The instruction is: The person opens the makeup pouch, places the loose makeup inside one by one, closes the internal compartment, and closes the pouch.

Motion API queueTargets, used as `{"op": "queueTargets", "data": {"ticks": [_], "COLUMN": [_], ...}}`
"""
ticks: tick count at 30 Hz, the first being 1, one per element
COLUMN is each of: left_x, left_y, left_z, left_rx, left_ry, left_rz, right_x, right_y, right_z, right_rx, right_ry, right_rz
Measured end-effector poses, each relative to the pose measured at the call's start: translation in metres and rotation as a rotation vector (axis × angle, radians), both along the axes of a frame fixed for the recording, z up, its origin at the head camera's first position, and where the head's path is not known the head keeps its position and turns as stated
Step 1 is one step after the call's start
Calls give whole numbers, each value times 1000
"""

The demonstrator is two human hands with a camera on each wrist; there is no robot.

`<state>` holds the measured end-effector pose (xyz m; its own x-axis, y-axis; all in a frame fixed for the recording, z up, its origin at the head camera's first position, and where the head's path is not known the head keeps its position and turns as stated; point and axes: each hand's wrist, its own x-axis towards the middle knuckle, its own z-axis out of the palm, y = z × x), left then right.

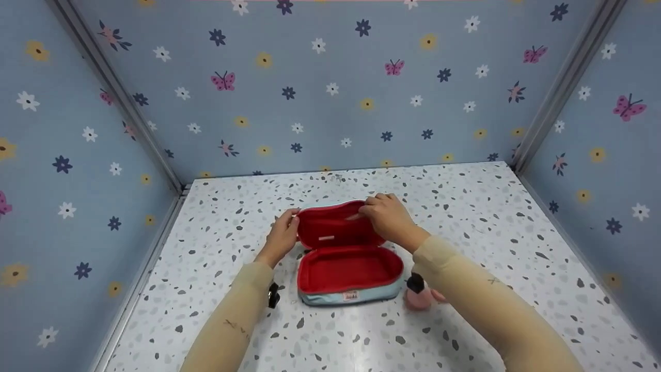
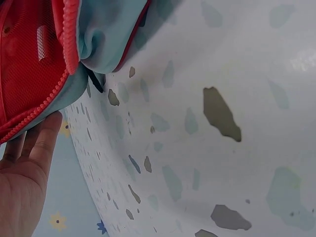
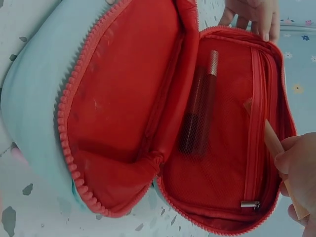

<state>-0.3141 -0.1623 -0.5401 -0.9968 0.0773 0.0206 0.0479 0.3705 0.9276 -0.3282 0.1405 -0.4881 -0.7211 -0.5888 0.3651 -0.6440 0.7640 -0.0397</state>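
A light blue zip pouch [image 1: 351, 296] with a red lining lies open on the table, its lid raised. My left hand [image 1: 281, 235] holds the lid's left edge, thumb on the rim and fingers behind. At the lid's other end, my right hand [image 1: 390, 217] pinches a flat tan stick [image 3: 273, 140]. The stick's tip sits behind the red band of the lid's zipped mesh pocket [image 3: 232, 182]; its exact kind is unclear. Behind the mesh shows a slim tube [image 3: 200, 108] with a silver end. The pouch's lower half looks bare inside.
Right of the pouch stands a pink bottle [image 1: 418, 298] with a black cap, beside a small pink thing [image 1: 438, 295] partly hidden by my right sleeve. A shiny black object [image 1: 273, 295] lies by my left forearm. Flowered panels [image 1: 330, 103] enclose the speckled table [image 1: 206, 248].
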Motion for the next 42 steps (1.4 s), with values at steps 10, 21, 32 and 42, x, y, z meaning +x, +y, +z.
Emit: {"op": "queueTargets", "data": {"ticks": [10, 21, 32, 42], "left_x": [-1, -1, -1, 0], "left_y": [1, 1, 0, -1], "left_z": [-1, -3, -2, -4], "left_rx": [-17, -18, -1, -13], "left_ry": [1, -15, 7, -15], "left_rz": [13, 14, 1, 15], "right_x": [0, -3, -2, -1], "right_y": [-15, -32, -38, -37], "right_z": [-6, -14, -18, -23], "right_rx": [66, 66, 19, -19], "right_ry": [39, -155, -210, -313], "right_rz": [13, 22, 78, 30]}}
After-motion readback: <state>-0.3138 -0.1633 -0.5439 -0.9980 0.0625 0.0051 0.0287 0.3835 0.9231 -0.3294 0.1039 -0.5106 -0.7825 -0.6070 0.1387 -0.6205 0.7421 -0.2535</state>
